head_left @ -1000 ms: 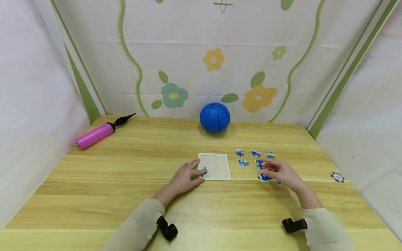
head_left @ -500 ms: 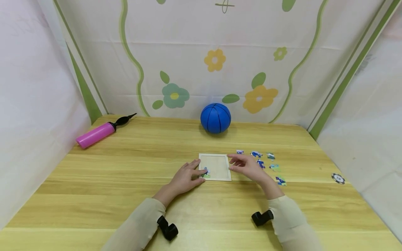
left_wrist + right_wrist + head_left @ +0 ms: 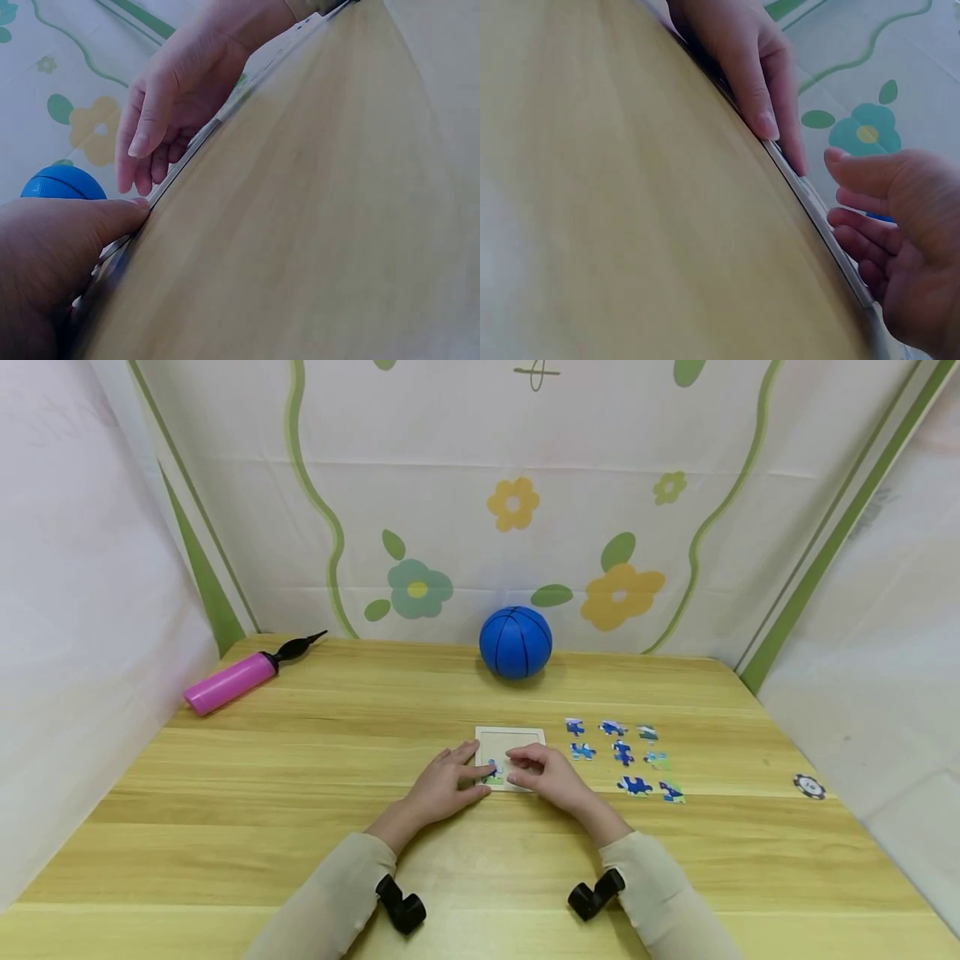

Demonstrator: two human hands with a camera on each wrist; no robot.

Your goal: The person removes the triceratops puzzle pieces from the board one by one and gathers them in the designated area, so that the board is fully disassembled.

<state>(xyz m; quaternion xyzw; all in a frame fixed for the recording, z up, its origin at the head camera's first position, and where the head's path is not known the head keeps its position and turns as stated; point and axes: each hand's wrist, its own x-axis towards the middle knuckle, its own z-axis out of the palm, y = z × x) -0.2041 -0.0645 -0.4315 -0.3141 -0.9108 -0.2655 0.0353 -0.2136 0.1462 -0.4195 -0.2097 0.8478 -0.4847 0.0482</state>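
My left hand (image 3: 444,781) lies spread at the left edge of a square puzzle tray (image 3: 510,729), one fingertip touching a puzzle piece (image 3: 492,779) in the tray's lower left corner. The fingers are mostly straight. Above the tray's right part hovers my right hand (image 3: 551,777), loosely curled, thumb apart from the fingers and nothing between them. In the right wrist view, that same right hand (image 3: 900,240) shows a gap between thumb and fingertips, close to the tray's edge. Several loose blue puzzle pieces (image 3: 622,753) lie flat to the right of the tray.
A blue ball (image 3: 514,643) stands at the back of the wooden table (image 3: 300,827). At the back left lies a pink hand pump (image 3: 231,683) with a black nozzle. A round chip (image 3: 809,787) is near the right edge. Flowered cloth (image 3: 420,510) surrounds the table.
My right hand has moved left from over the loose pieces to above the tray, uncovering those pieces. My left hand has stayed in place.
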